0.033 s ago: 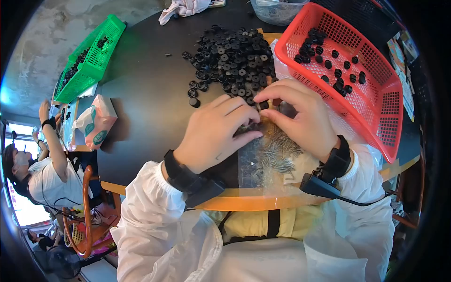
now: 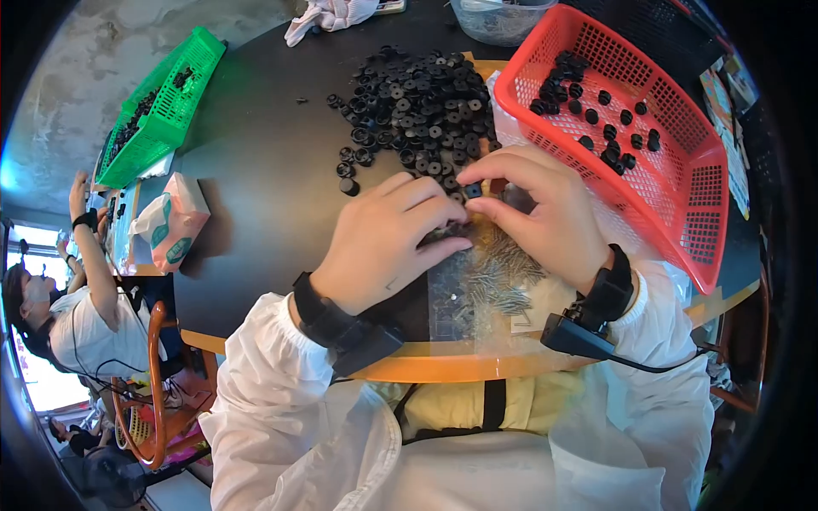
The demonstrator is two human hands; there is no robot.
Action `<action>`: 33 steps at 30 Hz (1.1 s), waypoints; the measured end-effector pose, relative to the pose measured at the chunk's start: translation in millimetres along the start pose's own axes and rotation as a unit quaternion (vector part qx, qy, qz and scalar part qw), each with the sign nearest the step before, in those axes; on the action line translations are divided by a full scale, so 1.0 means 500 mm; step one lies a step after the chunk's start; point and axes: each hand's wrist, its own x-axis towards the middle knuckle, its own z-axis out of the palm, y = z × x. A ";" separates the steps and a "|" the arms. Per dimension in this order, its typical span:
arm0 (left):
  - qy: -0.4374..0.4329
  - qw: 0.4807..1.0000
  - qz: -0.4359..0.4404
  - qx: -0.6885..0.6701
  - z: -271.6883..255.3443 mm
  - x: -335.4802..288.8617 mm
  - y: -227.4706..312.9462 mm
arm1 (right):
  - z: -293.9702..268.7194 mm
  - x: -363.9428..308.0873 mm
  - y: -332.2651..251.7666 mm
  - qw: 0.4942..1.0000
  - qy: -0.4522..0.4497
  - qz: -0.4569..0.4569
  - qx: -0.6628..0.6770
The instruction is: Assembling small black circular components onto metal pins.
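Between the thumb and forefinger of my right hand [image 2: 541, 209] is a small black round cap [image 2: 474, 191], held just above the near edge of the pile. My left hand [image 2: 392, 238] is beside it, its fingers curled in and its thumb stretched toward my right hand. Something dark shows in its curl, too hidden to name. The large pile of black caps [image 2: 417, 102] spreads out beyond both hands. Many thin metal screws or pins [image 2: 503, 272] lie below my right hand on a clear plastic sheet [image 2: 447, 315] at the table's near edge.
A red basket [image 2: 707, 179] with loose black caps stands at the right, a green basket [image 2: 175, 111] of black parts at the far left. A clear tub [image 2: 503, 24] and a cloth [image 2: 328, 15] lie at the back. Left are a tissue pack [image 2: 179, 221] and another person [image 2: 94, 315].
The cap in my right fingers has tilted slightly, so that more of its bluish face shows. The whole view has shifted a little; both hands otherwise keep their places.
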 end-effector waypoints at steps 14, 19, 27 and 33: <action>0.065 0.994 -0.031 -0.087 0.001 0.000 -0.007 | -0.006 -0.006 -0.008 0.995 -0.011 0.055 0.081; 0.132 0.987 0.023 -0.086 0.001 0.003 -0.011 | -0.008 -0.012 0.000 0.997 -0.018 0.037 0.069; 0.124 0.985 -0.004 -0.118 -0.002 0.000 -0.001 | 0.011 -0.019 -0.014 0.976 0.001 0.121 0.179; 0.129 0.987 0.043 -0.080 -0.002 -0.002 -0.008 | -0.002 -0.016 -0.023 0.988 -0.026 0.098 0.116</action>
